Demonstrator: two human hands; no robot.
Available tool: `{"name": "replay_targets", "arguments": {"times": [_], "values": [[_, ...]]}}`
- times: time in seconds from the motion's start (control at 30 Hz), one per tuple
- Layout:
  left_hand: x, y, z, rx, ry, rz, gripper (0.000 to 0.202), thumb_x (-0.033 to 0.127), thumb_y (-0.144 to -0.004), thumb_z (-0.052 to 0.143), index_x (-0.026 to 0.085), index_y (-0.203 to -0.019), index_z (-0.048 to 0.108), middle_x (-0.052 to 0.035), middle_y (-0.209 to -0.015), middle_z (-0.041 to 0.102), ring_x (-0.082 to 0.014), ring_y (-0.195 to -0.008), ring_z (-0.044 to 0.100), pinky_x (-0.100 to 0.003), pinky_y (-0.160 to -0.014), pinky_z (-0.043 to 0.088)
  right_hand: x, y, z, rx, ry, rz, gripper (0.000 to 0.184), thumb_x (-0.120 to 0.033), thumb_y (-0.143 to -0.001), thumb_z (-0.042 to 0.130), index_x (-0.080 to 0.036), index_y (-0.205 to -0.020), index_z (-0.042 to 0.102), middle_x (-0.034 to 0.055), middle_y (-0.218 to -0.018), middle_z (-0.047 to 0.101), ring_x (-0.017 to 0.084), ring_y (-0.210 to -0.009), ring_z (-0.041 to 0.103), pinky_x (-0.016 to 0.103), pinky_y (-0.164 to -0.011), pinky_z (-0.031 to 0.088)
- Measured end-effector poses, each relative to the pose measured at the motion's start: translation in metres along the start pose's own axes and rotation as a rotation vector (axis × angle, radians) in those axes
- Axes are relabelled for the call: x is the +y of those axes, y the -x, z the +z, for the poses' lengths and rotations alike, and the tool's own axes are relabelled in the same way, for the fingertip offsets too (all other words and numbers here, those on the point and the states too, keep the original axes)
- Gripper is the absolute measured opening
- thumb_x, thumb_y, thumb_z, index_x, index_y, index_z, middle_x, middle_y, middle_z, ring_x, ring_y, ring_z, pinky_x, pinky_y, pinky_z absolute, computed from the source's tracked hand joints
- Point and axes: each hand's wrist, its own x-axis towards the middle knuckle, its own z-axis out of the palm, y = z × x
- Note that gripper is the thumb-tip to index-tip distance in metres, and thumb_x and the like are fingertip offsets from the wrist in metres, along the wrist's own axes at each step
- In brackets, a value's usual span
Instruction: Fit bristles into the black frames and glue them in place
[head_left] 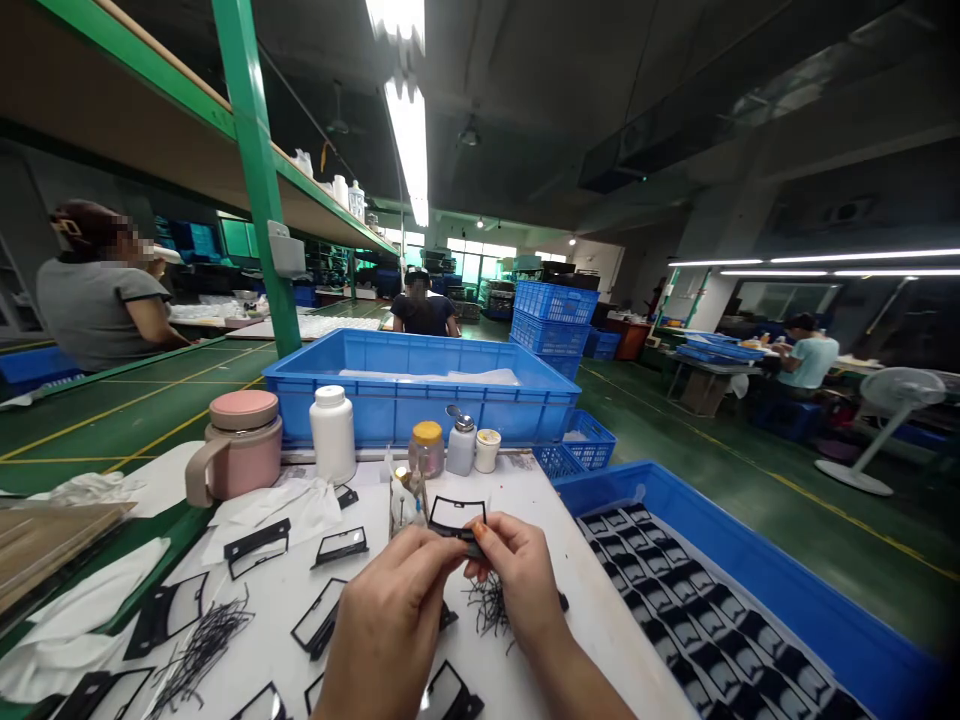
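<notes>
Both my hands meet above the white table [540, 480]. My left hand [390, 620] and my right hand [517, 570] pinch the lower edge of a thin black plastic frame [456, 515] with a clear window, held upright between the fingertips. Beneath my right hand lies a small heap of thin black pins [487, 605]. More black frames [255, 545] lie flat on the table around my hands. Another pile of black pins [199, 650] rests at the left front.
A blue crate [412, 385] stands at the table's far edge, with a pink mug [240, 445], white bottle [332, 433] and small jars [427, 447] before it. A blue tray [750, 570] of black frames sits right. Other people work at benches left, behind and right. A fan [885, 420] stands far right.
</notes>
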Motion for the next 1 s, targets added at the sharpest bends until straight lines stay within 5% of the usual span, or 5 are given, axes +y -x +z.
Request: {"name": "replay_targets", "arguments": {"times": [0.3, 0.5, 0.77, 1.0], "values": [[-0.009, 0.009, -0.002, 0.082, -0.113, 0.065, 0.019, 0.013, -0.089, 0.047, 0.025, -0.097, 0.060, 0.0009, -0.089, 0.069, -0.0133, -0.078, 0.067, -0.020, -0.067, 0.051, 0.001, 0.006, 0.006, -0.021, 0.025, 0.021, 0.031, -0.044, -0.084, 0.064, -0.013, -0.078, 0.067, 0.0017, -0.056, 0.061, 0.011, -0.050, 0.055, 0.020, -0.049, 0.039], [-0.010, 0.010, -0.001, 0.139, -0.155, 0.070, 0.029, 0.015, -0.089, 0.054, 0.024, -0.116, 0.059, 0.0010, -0.101, 0.072, -0.0133, -0.086, 0.069, -0.020, -0.076, 0.051, -0.002, 0.011, 0.007, -0.034, 0.047, 0.011, 0.028, -0.041, -0.084, 0.064, -0.013, -0.080, 0.069, 0.0032, -0.063, 0.065, 0.013, -0.053, 0.059, 0.021, -0.049, 0.041], [-0.003, 0.005, -0.003, 0.086, -0.055, -0.022, 0.014, 0.013, -0.090, 0.054, 0.020, -0.093, 0.066, 0.0004, -0.087, 0.070, -0.0122, -0.081, 0.063, -0.024, -0.076, 0.048, -0.004, 0.013, 0.002, -0.036, -0.045, 0.079, 0.029, -0.040, -0.087, 0.062, -0.012, -0.089, 0.072, 0.0052, -0.062, 0.067, 0.013, -0.052, 0.060, 0.021, -0.049, 0.045], [0.002, 0.000, 0.003, 0.160, -0.133, -0.083, 0.010, 0.016, -0.086, 0.060, 0.021, -0.084, 0.068, -0.0036, -0.088, 0.061, -0.0184, -0.088, 0.051, -0.033, -0.079, 0.043, -0.011, 0.015, 0.003, -0.058, -0.094, 0.132, 0.030, -0.040, -0.085, 0.064, -0.012, -0.091, 0.073, 0.0076, -0.069, 0.069, 0.015, -0.057, 0.064, 0.022, -0.049, 0.048]]}}
